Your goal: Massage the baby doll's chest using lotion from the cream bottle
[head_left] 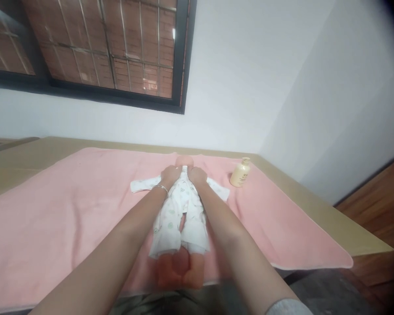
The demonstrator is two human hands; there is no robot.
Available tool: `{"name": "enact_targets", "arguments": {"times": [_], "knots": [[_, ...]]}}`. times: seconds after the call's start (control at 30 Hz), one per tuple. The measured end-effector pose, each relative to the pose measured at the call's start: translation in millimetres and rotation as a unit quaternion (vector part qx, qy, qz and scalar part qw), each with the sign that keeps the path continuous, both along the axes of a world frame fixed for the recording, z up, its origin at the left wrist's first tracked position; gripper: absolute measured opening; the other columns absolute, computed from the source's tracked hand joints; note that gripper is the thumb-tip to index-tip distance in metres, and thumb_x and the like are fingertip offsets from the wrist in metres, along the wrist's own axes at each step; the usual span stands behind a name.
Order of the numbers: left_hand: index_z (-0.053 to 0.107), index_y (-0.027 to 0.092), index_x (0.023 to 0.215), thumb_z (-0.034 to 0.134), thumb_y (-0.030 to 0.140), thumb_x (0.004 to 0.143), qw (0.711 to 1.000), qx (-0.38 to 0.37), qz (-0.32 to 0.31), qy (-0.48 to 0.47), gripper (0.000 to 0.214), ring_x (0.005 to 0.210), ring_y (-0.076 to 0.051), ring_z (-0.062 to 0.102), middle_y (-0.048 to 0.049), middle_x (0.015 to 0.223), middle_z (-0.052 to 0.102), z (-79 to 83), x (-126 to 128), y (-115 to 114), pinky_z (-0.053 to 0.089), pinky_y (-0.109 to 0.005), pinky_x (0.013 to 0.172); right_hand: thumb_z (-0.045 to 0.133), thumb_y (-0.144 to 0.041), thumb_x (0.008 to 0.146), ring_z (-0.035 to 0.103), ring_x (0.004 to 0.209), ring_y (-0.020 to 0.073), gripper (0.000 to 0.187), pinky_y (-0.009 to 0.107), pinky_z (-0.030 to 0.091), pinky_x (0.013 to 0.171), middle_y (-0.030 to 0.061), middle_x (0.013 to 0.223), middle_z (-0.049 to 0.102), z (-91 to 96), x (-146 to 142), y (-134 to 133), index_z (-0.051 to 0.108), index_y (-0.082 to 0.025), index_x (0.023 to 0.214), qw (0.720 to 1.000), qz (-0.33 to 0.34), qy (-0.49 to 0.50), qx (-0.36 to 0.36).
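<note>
Surface: tan table against a white wall, covered by a pink towel. A dark-framed window above shows brick. Wood floor at right.

The doll lies mid-towel, head toward the wall, in a white printed garment. A cream bottle stands near one sleeve; its label is too small to read.

The left hand and right hand rest at the collar, fingers curled under. Whether they grip the cloth cannot be told.

Dolls: one baby doll
Garments: one white patterned romper
Bottles: one cream lotion bottle
Towels: one pink towel
Hands: two, left hand, right hand
Bracelets: one bracelet
Windows: one window
</note>
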State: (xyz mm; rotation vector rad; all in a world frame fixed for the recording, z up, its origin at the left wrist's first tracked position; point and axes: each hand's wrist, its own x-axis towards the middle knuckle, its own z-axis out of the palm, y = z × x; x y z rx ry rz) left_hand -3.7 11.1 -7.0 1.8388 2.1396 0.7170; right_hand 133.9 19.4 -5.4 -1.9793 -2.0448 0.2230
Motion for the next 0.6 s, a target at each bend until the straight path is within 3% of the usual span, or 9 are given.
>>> {"name": "enact_targets", "arguments": {"times": [0.17, 0.3, 0.47, 0.6], "knots": [[0.067, 0.016, 0.1, 0.026, 0.055, 0.088, 0.998, 0.024, -0.008, 0.061, 0.058, 0.101, -0.028, 0.06, -0.0156, 0.102, 0.067, 3.5, 5, 1, 0.039, -0.036, 0.085, 0.039, -0.022, 0.09, 0.056, 0.106, 0.0266, 0.03, 0.04, 0.035, 0.089, 0.0174, 0.103, 0.064, 8.7, -12, -4, 0.066, -0.014, 0.099, 0.998, 0.011, -0.033, 0.054], [0.07, 0.015, 0.092, 0.029, 0.042, 0.09, 0.993, 0.044, -0.018, 0.108, 0.048, 0.106, -0.03, 0.057, -0.0176, 0.101, 0.066, 6.6, 8, 2, 0.037, -0.039, 0.091, 0.041, -0.014, 0.087, 0.055, 0.108, 0.0283, 0.029, 0.041, 0.034, 0.089, 0.0196, 0.106, 0.063, 15.0, -27, -8, 0.065, -0.012, 0.101, 0.997, 0.01, -0.035, 0.071], [0.069, 0.015, 0.095, 0.028, 0.037, 0.091, 0.992, 0.05, -0.019, 0.116, 0.047, 0.104, -0.029, 0.058, -0.017, 0.101, 0.066, 6.8, 9, -1, 0.038, -0.039, 0.09, 0.021, -0.037, 0.096, 0.055, 0.108, 0.0287, 0.048, 0.042, 0.038, 0.089, 0.0178, 0.111, 0.062, 18.1, -18, -12, 0.063, -0.016, 0.108, 0.999, 0.01, -0.002, 0.034], [0.068, 0.015, 0.096, 0.025, 0.038, 0.09, 0.995, 0.034, -0.02, 0.09, 0.049, 0.104, -0.027, 0.059, -0.0158, 0.103, 0.066, 6.4, 8, -2, 0.039, -0.038, 0.09, 0.008, -0.053, 0.093, 0.055, 0.109, 0.0284, 0.065, 0.042, 0.041, 0.087, 0.0146, 0.12, 0.059, 20.1, -4, -12, 0.058, -0.02, 0.117, 0.998, 0.016, 0.035, -0.04]]}}
